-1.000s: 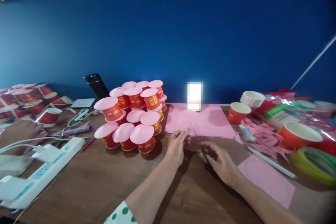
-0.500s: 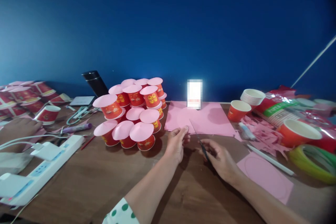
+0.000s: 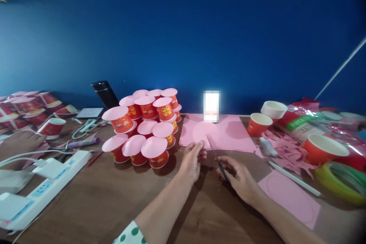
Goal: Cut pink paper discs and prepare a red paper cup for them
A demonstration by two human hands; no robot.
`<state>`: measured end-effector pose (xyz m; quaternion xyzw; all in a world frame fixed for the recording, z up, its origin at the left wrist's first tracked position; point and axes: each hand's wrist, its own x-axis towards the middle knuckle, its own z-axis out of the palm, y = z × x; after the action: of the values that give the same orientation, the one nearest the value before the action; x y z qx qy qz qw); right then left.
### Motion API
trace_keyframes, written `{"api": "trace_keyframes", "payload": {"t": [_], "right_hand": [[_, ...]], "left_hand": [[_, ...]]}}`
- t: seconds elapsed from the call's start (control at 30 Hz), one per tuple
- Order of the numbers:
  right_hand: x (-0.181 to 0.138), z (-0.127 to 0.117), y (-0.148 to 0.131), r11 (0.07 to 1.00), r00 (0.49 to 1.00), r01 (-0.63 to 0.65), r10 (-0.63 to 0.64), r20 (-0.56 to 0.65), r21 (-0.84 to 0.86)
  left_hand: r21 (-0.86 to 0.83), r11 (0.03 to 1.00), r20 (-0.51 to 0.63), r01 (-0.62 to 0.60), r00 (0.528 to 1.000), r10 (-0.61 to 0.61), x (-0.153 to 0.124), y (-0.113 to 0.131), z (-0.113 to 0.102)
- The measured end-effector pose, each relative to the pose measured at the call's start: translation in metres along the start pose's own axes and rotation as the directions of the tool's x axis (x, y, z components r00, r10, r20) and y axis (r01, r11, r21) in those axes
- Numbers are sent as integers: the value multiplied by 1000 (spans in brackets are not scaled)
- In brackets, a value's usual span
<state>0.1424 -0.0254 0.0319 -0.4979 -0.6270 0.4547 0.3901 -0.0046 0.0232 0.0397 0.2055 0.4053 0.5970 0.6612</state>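
My left hand (image 3: 194,160) is closed, thumb and fingers pinching the near edge of a round pink paper disc (image 3: 200,131). In my right hand (image 3: 237,175) is a pair of scissors (image 3: 220,166) with dark handles, blades pointing up and left over the disc's right side. Behind the disc lie pink paper sheets (image 3: 234,133), much the same colour, so its outline is faint. To the right of my right forearm lies a pink paper piece (image 3: 290,198) with a drawn circle.
Stacked red paper cups (image 3: 154,156) topped with pink discs stand at left. A power strip (image 3: 48,187), a black bottle (image 3: 104,93) and another person's hand (image 3: 21,143) are farther left. Paper scraps (image 3: 286,150), loose cups (image 3: 324,148) and yellow-green tape (image 3: 337,183) lie right.
The whole view has tilted up slightly, so things on the table sit a little lower. The disc shows more clearly against the sheets; both hands keep their hold.
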Motion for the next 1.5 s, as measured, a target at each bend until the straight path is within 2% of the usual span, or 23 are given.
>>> {"api": "trace_keyframes", "payload": {"t": [0.23, 0.83, 1.13, 1.27, 1.37, 1.5], "right_hand": [[2, 0, 6, 999, 1000, 1, -1, -4, 45], [1, -1, -4, 998, 999, 0, -3, -35, -70], [1, -5, 0, 993, 999, -43, 45, 19, -110], [0, -8, -8, 984, 998, -4, 14, 54, -176], [-1, -12, -18, 956, 1000, 3, 5, 28, -292], [-10, -25, -31, 804, 996, -18, -40, -84, -595]], "left_hand": [[8, 1000, 5, -9, 1000, 9, 0, -2, 1], [-9, 1000, 12, -1, 1000, 1, 1, -3, 0], [-134, 991, -21, -6, 1000, 3, 5, 5, -3], [-189, 982, 3, -13, 1000, 14, 5, 13, -4], [-211, 977, 12, -24, 1000, 28, 4, 18, -5], [-178, 983, 0, -41, 999, 42, 8, 15, -11]]}}
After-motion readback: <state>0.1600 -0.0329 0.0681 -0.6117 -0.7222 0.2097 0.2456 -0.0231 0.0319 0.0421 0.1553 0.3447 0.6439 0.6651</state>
